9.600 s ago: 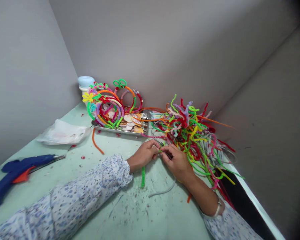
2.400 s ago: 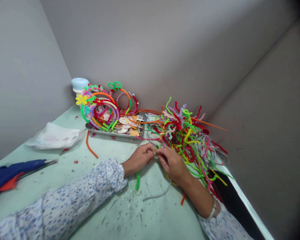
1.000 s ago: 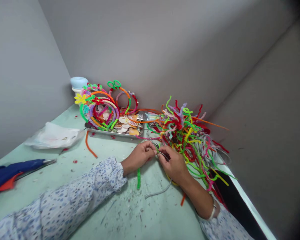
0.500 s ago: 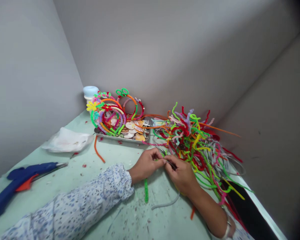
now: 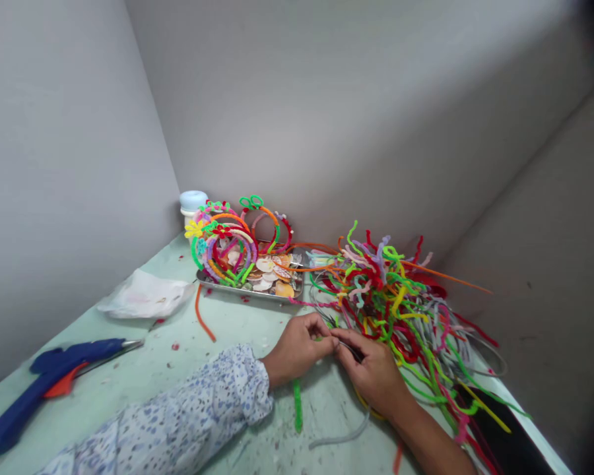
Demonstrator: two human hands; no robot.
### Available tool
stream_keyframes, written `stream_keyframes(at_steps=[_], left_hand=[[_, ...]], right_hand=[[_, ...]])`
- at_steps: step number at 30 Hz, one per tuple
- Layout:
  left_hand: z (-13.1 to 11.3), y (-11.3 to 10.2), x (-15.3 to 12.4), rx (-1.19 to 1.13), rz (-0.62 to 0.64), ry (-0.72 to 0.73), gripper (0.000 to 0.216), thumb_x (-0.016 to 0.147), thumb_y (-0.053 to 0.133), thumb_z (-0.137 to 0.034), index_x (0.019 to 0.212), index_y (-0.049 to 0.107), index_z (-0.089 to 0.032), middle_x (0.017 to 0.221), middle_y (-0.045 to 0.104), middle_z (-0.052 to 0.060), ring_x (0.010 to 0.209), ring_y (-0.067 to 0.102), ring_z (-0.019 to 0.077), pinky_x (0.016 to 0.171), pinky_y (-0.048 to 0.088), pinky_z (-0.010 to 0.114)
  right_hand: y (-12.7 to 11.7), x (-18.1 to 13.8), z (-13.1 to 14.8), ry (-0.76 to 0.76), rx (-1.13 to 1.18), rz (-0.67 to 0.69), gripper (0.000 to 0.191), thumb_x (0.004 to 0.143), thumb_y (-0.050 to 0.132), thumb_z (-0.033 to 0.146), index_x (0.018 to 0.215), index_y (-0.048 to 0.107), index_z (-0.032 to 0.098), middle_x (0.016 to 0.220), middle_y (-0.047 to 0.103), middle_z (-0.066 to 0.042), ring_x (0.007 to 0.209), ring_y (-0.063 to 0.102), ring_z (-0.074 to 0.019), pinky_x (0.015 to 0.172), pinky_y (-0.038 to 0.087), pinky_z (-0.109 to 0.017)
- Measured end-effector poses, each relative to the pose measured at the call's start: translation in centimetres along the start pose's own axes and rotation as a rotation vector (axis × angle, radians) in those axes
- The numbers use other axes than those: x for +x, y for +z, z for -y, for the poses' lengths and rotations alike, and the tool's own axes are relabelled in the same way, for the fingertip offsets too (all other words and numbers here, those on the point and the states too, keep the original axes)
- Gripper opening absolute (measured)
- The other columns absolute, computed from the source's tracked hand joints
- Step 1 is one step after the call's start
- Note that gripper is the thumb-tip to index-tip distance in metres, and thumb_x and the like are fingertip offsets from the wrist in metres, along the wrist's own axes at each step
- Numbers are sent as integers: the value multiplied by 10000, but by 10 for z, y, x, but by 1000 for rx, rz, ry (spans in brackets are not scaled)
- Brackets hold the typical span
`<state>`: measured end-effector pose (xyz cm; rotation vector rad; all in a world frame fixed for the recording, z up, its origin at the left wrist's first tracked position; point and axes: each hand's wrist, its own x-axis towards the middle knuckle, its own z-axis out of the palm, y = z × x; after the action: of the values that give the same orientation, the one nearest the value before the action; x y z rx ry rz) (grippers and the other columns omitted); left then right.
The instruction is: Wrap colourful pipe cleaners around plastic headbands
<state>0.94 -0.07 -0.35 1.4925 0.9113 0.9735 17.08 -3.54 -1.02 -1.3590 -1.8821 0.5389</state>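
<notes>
Bare hands work fingertip to fingertip just in front of a metal tray (image 5: pixel 257 296), below its right corner, on a pale green counter (image 5: pixel 237 323). The left hand (image 5: pixel 299 353) pinches a small green bit (image 5: pixel 319 338); the right hand (image 5: pixel 376 373) closes its fingertips beside it, a thin dark strand (image 5: pixel 351 349) running back toward its palm. The fingers hide exactly where the two pieces meet. Nearer the wearer than the tray, a green fuzzy length (image 5: pixel 297 406) shows below the left wrist, and a grey strand (image 5: pixel 344 437) curves beside it.

Fuzzy headbands (image 5: pixel 221 230) crowd the tray's left half, partly blocking a blue-lidded container (image 5: pixel 193 199) behind it; pale, flat pieces (image 5: pixel 264 265) fill its right half. To the tray's right sprawls a tangled heap of colored stems (image 5: pixel 400 300), pressing close to the right hand, its orange strands reaching over the tray's end. An orange strip (image 5: pixel 200 316) lies at the tray's left front corner. Farther left of the tray sit a white plastic bag (image 5: pixel 146 293) and, nearer the wearer, a blue glue gun (image 5: pixel 74 357).
</notes>
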Motion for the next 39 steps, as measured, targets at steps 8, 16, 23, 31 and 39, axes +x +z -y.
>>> stream_keyframes(at_steps=[8, 16, 23, 31, 39], left_hand=[[3, -1, 0, 2, 14, 8, 138, 718, 613, -265, 696, 557, -140, 609, 538, -11, 547, 407, 84, 524, 311, 207], [3, 0, 0, -2, 79, -19, 168, 722, 618, -288, 705, 539, -141, 581, 489, -29, 525, 374, 75, 491, 285, 200], [6, 1, -1, 39, 111, 10, 170, 724, 613, -292, 715, 548, -135, 626, 507, -23, 575, 409, 77, 529, 312, 194], [7, 0, 0, 7, 141, -27, 164, 713, 611, -275, 700, 536, -130, 584, 469, -39, 540, 375, 64, 499, 278, 182], [0, 0, -2, -5, 173, -70, 131, 694, 615, -232, 687, 536, -128, 542, 424, -56, 507, 334, 56, 471, 252, 182]], right_hand=[[-8, 4, -1, 156, 297, 17, 285, 837, 527, 353, 1024, 668, 191, 877, 714, -60, 770, 661, -199, 682, 522, -295], [-7, 13, 1, 328, 312, -55, 301, 743, 613, 399, 914, 710, 172, 720, 704, -46, 699, 646, -209, 626, 509, -298], [-3, 17, 4, 414, 430, -62, 296, 678, 663, 385, 875, 693, 165, 806, 712, -62, 718, 645, -201, 648, 500, -289], [4, 13, 4, 401, 485, -143, 225, 673, 666, 349, 810, 630, 174, 715, 640, -17, 666, 590, -172, 608, 456, -258], [4, 14, 6, 392, 508, -142, 227, 652, 674, 367, 645, 524, 196, 627, 569, 10, 609, 545, -159, 570, 432, -244]])
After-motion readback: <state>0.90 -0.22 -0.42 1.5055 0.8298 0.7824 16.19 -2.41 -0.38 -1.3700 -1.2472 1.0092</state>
